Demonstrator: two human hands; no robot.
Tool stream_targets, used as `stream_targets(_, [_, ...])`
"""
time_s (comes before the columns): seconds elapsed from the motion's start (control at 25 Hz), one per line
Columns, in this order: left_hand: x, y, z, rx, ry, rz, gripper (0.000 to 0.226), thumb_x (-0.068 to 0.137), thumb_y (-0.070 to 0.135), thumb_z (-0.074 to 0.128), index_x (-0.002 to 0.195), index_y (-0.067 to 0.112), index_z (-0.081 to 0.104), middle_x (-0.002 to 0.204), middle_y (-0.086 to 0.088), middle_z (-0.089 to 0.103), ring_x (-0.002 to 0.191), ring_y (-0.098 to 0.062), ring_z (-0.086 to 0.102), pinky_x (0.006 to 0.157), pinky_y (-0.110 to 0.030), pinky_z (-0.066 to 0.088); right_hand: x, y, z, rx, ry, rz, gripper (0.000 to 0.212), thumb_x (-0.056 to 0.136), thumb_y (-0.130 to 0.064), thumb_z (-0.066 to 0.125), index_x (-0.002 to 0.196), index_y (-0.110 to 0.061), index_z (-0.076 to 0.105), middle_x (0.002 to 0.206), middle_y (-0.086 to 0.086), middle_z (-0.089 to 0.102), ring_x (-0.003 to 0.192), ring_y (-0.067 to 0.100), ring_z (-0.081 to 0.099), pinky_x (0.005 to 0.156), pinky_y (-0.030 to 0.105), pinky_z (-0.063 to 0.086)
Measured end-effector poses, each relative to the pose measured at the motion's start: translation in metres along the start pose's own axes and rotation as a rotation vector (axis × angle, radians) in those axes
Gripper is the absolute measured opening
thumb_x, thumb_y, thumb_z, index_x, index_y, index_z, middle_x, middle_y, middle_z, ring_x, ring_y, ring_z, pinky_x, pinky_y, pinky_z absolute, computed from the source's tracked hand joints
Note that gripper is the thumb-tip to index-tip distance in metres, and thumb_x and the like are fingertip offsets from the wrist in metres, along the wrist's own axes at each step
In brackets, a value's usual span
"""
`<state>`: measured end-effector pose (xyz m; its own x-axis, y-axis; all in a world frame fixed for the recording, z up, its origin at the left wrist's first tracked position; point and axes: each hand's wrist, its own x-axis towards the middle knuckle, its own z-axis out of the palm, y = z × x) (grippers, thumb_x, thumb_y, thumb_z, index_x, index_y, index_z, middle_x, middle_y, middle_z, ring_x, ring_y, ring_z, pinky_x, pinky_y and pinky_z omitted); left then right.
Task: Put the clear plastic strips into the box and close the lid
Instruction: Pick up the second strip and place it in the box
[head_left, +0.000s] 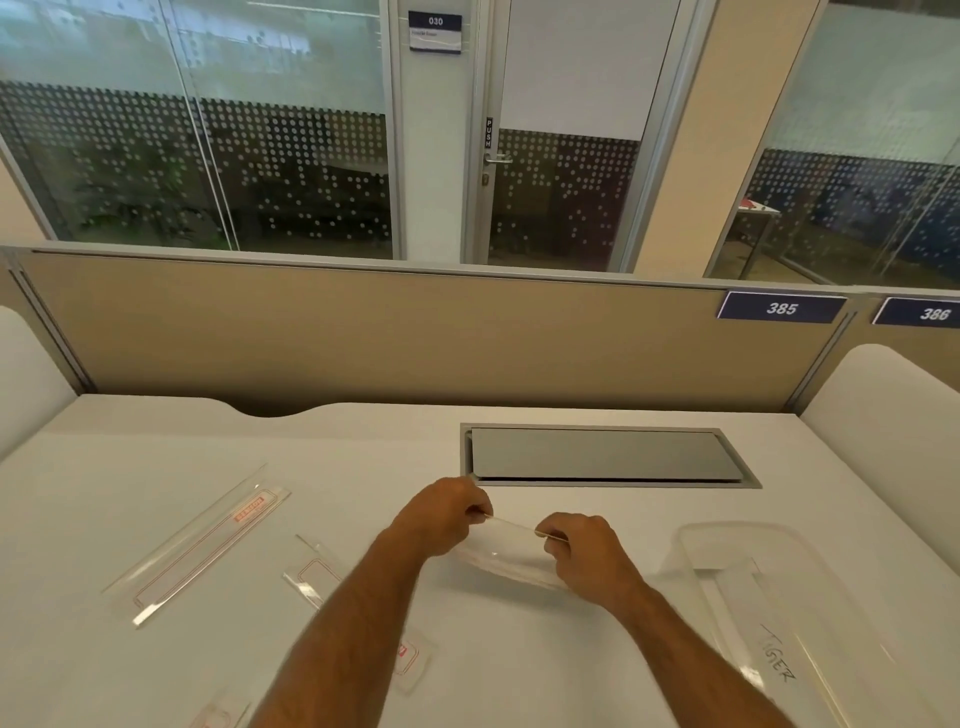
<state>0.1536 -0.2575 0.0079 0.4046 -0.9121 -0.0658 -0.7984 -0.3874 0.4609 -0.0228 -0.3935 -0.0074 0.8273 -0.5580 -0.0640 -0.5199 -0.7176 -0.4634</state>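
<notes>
Both hands hold one clear plastic strip (506, 545) just above the middle of the white desk. My left hand (447, 514) pinches its far left end and my right hand (584, 545) pinches its right end. A long clear strip with red print (200, 543) lies at the left. A shorter strip (317, 571) lies beside my left forearm, and two more strips (413, 660) (221, 717) show near the bottom edge. The clear plastic box (691, 540) sits at the right, with a clear piece marked in black lettering (769, 639) in it. I cannot tell box from lid.
A grey cable hatch (602, 454) is set into the desk just beyond my hands. A beige partition (389, 332) closes off the back of the desk, with white side dividers (883, 395) at both ends.
</notes>
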Motion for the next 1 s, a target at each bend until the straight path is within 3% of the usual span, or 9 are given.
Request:
stream_targets(0.04, [-0.005, 0.001, -0.003, -0.06, -0.021, -0.005, 0.021, 0.096, 0.009, 0.058, 0.111, 0.011, 0.072, 0.115, -0.007, 0.07, 0.103, -0.02, 0.062, 0.086, -0.022, 0.044, -0.003, 0.001, -0.003, 0.045, -0.034, -0.014, 0.025, 0.092, -0.016, 0.058, 0.114, -0.021, 0.069, 0.108, -0.005, 0.072, 0.097, 0.014, 0.065, 0.086, 0.024, 0.05])
stream_targets(0.12, [-0.014, 0.006, -0.008, -0.147, -0.052, -0.013, 0.019, 0.094, 0.007, 0.061, 0.107, 0.01, 0.075, 0.11, -0.008, 0.073, 0.095, -0.016, 0.064, 0.08, -0.019, 0.045, -0.01, 0.0, -0.009, 0.082, -0.122, -0.042, 0.037, 0.086, -0.043, 0.064, 0.119, -0.028, 0.064, 0.106, -0.015, 0.067, 0.09, 0.007, 0.063, 0.079, 0.022, 0.05])
stream_targets(0.2, [-0.023, 0.014, -0.013, -0.201, -0.09, -0.03, 0.018, 0.093, 0.007, 0.063, 0.106, 0.01, 0.075, 0.106, -0.008, 0.075, 0.084, -0.01, 0.062, 0.073, -0.015, 0.044, -0.019, -0.007, -0.014, 0.063, -0.195, -0.073, 0.075, 0.065, -0.077, 0.064, 0.129, -0.039, 0.054, 0.11, -0.021, 0.06, 0.087, 0.004, 0.06, 0.069, 0.016, 0.045])
stream_targets(0.28, [-0.031, 0.02, -0.016, -0.252, -0.13, -0.061, 0.018, 0.092, 0.006, 0.063, 0.107, 0.008, 0.075, 0.103, -0.011, 0.075, 0.075, -0.006, 0.061, 0.067, -0.013, 0.045, -0.025, -0.016, -0.017, 0.054, -0.235, -0.106, 0.099, 0.051, -0.088, 0.064, 0.136, -0.041, 0.047, 0.112, -0.024, 0.057, 0.089, 0.002, 0.059, 0.067, 0.012, 0.043])
stream_targets(0.44, [-0.053, 0.03, -0.031, -0.39, -0.145, -0.145, 0.022, 0.091, 0.014, 0.067, 0.113, 0.009, 0.071, 0.098, -0.011, 0.075, 0.076, -0.01, 0.065, 0.072, -0.022, 0.052, -0.037, -0.031, -0.021, 0.114, -0.278, -0.099, 0.091, 0.055, -0.07, 0.076, 0.134, -0.031, 0.053, 0.098, -0.021, 0.063, 0.082, 0.005, 0.063, 0.065, 0.012, 0.048])
stream_targets(0.6, [-0.071, 0.038, -0.046, -0.73, 0.171, -0.279, 0.046, 0.096, 0.047, 0.054, 0.131, 0.017, 0.055, 0.118, -0.007, 0.068, 0.106, -0.023, 0.064, 0.094, -0.038, 0.051, -0.054, -0.037, -0.021, 0.263, -0.207, 0.02, 0.067, 0.058, -0.045, 0.079, 0.121, -0.027, 0.063, 0.092, -0.012, 0.064, 0.084, 0.01, 0.062, 0.063, 0.013, 0.046])
stream_targets(0.68, [-0.077, 0.043, -0.049, -0.84, 0.286, -0.33, 0.051, 0.095, 0.056, 0.048, 0.13, 0.019, 0.055, 0.123, -0.006, 0.064, 0.111, -0.025, 0.061, 0.097, -0.042, 0.051, -0.061, -0.042, -0.021, 0.509, -0.1, 0.118, 0.057, 0.056, -0.037, 0.078, 0.11, -0.025, 0.066, 0.096, -0.003, 0.065, 0.088, 0.013, 0.064, 0.068, 0.022, 0.052])
stream_targets(0.8, [-0.093, 0.051, -0.047, -0.909, 0.221, -0.307, 0.054, 0.092, 0.063, 0.046, 0.124, 0.021, 0.056, 0.122, -0.005, 0.065, 0.109, -0.021, 0.062, 0.095, -0.041, 0.052, -0.072, -0.052, -0.023, 0.996, 0.007, 0.23, 0.049, 0.059, -0.024, 0.076, 0.106, -0.014, 0.064, 0.106, 0.01, 0.069, 0.096, 0.027, 0.066, 0.086, 0.044, 0.056])
stream_targets(1.0, [-0.105, 0.072, -0.033, -0.849, 0.044, -0.193, 0.06, 0.082, 0.063, 0.059, 0.122, 0.019, 0.06, 0.125, -0.003, 0.064, 0.114, -0.023, 0.06, 0.1, -0.042, 0.052, -0.086, -0.061, -0.021, 1.418, -0.003, 0.269, 0.025, 0.08, -0.005, 0.068, 0.105, -0.006, 0.067, 0.108, 0.012, 0.072, 0.107, 0.026, 0.067, 0.097, 0.048, 0.051])
